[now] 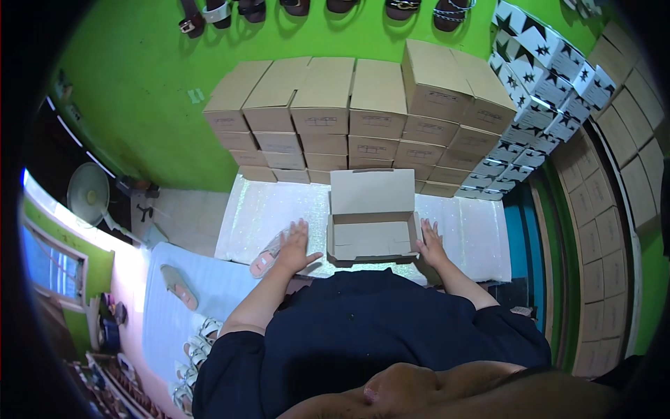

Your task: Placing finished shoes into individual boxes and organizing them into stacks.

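Observation:
An opened cardboard shoe box stands in front of me on the glittery white table, its lid folded up at the far side. Nothing shows inside it. My left hand lies with its fingers stretched out to the left of the box, apart from it. Right beside that hand is a pale shoe with a pinkish insole, partly hidden by the hand. At the box's right side rests my right hand, fingers extended and close to the box wall; whether they touch it I cannot tell.
Stacked brown boxes line the table's far side, with star-patterned white boxes at the right. Another pale shoe lies on a light blue surface at the left, near several strappy shoes. A fan stands far left.

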`<state>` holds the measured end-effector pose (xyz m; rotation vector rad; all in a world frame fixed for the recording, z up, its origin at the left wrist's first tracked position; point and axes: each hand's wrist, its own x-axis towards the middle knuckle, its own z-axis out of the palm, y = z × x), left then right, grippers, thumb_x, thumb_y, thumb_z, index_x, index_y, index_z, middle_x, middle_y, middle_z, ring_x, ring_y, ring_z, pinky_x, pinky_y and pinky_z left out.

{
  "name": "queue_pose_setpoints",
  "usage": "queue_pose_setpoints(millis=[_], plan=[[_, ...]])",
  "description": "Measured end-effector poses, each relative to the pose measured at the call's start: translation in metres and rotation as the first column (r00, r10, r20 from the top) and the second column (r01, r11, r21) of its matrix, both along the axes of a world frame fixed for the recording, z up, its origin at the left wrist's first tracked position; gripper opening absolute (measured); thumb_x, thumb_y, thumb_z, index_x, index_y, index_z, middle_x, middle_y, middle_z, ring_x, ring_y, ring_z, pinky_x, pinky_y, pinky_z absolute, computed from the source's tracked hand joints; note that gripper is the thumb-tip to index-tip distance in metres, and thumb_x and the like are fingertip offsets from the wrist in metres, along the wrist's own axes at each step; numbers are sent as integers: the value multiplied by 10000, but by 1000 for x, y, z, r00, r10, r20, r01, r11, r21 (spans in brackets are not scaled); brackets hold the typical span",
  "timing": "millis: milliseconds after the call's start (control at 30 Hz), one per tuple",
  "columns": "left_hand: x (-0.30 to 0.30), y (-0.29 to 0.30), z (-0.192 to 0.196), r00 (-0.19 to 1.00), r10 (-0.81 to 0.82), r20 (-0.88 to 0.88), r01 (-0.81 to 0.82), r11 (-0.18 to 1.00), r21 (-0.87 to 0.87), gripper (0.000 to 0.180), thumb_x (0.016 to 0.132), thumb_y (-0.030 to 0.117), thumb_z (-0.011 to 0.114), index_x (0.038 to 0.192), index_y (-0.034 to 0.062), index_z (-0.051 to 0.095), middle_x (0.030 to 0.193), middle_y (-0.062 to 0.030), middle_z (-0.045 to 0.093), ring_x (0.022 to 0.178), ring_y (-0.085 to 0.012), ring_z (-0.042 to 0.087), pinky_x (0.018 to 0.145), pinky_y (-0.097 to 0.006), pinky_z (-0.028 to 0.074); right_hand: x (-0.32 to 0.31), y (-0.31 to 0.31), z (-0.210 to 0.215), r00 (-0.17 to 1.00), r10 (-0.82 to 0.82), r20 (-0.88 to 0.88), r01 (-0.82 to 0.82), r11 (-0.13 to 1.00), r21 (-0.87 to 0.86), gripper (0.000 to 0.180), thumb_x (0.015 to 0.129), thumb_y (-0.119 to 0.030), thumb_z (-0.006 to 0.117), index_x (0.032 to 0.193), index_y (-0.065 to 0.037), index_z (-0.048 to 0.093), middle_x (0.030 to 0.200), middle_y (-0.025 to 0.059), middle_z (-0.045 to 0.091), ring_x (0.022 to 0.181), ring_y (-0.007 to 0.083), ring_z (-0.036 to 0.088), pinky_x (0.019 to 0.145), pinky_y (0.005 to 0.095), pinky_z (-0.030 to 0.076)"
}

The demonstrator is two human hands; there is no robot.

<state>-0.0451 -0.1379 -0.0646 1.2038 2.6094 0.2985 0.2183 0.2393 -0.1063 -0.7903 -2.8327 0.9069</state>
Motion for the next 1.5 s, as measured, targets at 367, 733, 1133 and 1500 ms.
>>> queue_pose_setpoints(millis=[367,733,1133,1500], plan=[[-19,-111,-45,964,239,-117,-265,830,-490,1119,789,508,745,1590,86,88,1667,-90,102,1539,-293,58,1190,-634,56,-44,-20,29,999,4,-36,5,966,258,706,948,-417,552,1562,-204,276,1644,151,168,1519,418,32,1135,707,42],[-45,-126,-38,915,310,-259,-357,920,-161,372,914,214,602,1254,63,606,1295,-112,638,1371,-279,466,1203,-569,135,-49,-30,45,996,56,-66,-32,947,320,670,937,-407,576,1519,-155,362,1628,176,194,1515,429,33,1126,715,14],[-42,-60,10,859,423,-290,-390,906,167,270,888,179,631,1130,61,644,1190,-171,653,1276,-311,530,1166,-637,170,-37,-11,57,988,106,-113,-62,939,338,652,913,-403,615,1488,-163,423,1618,192,207,1510,444,39,1124,720,20],[18,79,84,965,-84,-249,146,960,240,237,870,168,649,1091,84,651,1127,-118,677,1323,-307,498,1121,-722,146,-11,24,47,985,28,-169,30,945,327,637,919,-422,607,1479,-169,439,1618,198,201,1505,454,58,1124,718,36]])
